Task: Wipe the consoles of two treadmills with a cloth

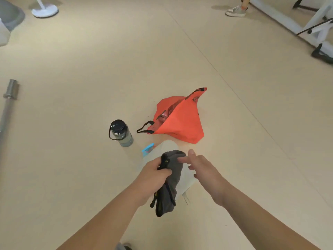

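A dark grey cloth (pixel 172 179) with black trim hangs bunched above the floor, and my left hand (pixel 153 177) is shut on its upper part. My right hand (pixel 200 166) is beside it on the right, fingers apart, with a fingertip touching the top fold of the cloth. No treadmill console is in view; only a white machine frame (pixel 317 27) shows at the top right.
On the beige floor lie an orange bag (pixel 182 121) with black handles, a dark-lidded water bottle (pixel 121 133), a white plastic bag (pixel 185 179) with something blue (pixel 147 148), and a barbell end (pixel 10 91) at left. A person's shoe (pixel 236 10) stands far off.
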